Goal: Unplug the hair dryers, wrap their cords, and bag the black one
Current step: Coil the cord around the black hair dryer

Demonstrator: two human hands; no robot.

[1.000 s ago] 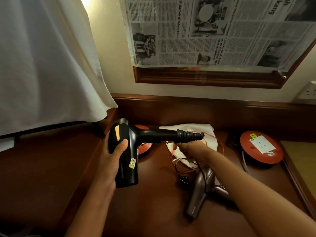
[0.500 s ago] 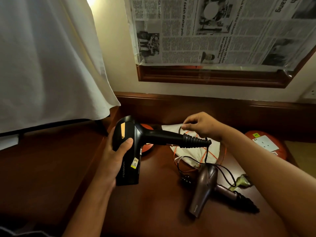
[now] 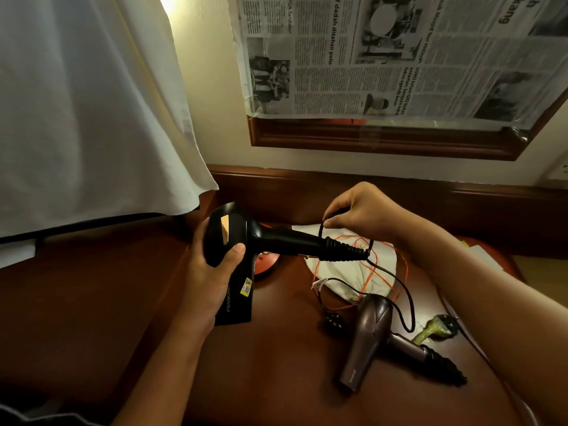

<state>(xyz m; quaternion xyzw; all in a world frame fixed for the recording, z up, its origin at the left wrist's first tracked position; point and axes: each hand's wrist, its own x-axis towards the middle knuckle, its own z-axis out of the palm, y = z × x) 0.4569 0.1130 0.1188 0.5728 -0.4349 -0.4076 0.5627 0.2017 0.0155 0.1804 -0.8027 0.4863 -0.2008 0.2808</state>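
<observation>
My left hand (image 3: 212, 272) grips the body of the black hair dryer (image 3: 242, 259), which is held above the wooden table with its handle pointing right. Above that handle, my right hand (image 3: 359, 210) pinches the black cord (image 3: 396, 281). The cord loops over the handle's ribbed end and trails down to the table. A brown hair dryer (image 3: 368, 336) lies on the table at the lower right, its plug (image 3: 333, 322) beside it. Behind both dryers sits a white cloth bag (image 3: 350, 272) with an orange drawstring.
A white cloth (image 3: 86, 103) hangs over the left side. Newspaper covers a framed mirror (image 3: 384, 136) on the wall. An orange round item (image 3: 266, 265) lies behind the black dryer, and a greenish object (image 3: 436, 329) rests by my right forearm. A wall socket (image 3: 561, 169) is at the far right.
My right hand rose from under the handle's end to above it, carrying the cord up and over the handle. The left hand kept hold of the black dryer.
</observation>
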